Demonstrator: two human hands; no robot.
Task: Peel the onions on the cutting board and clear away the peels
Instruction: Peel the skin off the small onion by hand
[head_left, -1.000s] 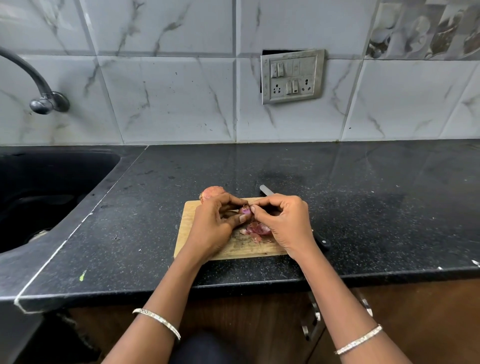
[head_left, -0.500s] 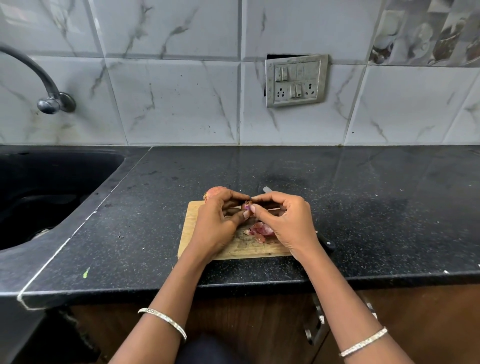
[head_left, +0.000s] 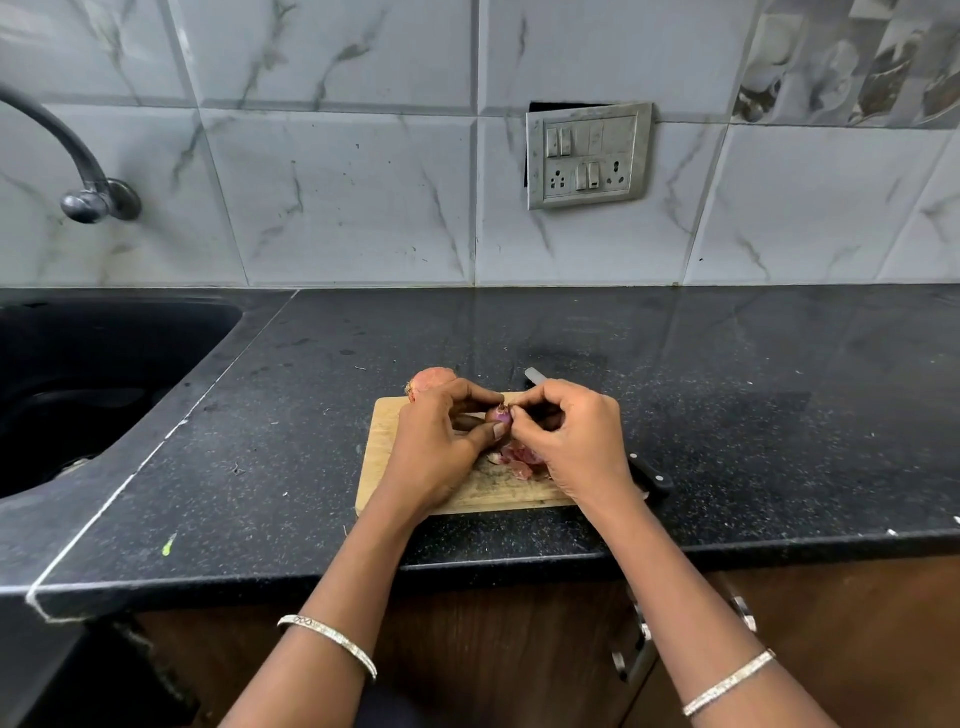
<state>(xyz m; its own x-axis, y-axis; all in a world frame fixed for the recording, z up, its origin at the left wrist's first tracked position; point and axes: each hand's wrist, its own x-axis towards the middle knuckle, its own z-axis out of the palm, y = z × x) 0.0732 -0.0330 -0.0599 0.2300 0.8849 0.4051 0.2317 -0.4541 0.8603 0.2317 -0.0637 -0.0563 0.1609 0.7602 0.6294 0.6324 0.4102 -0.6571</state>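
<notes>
Surface: black speckled stone desk, pale wooden cutting board near its front edge.
Left: left hand curls round a small purple onion just above the board.
Right: right hand pinches skin at the onion's tip.
Peels: loose purple peels lie on the board beneath it.
Risk: skin may tear short, or the slick onion could slip towards the black-handled knife beside the right wrist.

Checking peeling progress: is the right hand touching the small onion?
Touching. Head view shows the right hand pinching the small onion that the left hand holds.
</notes>
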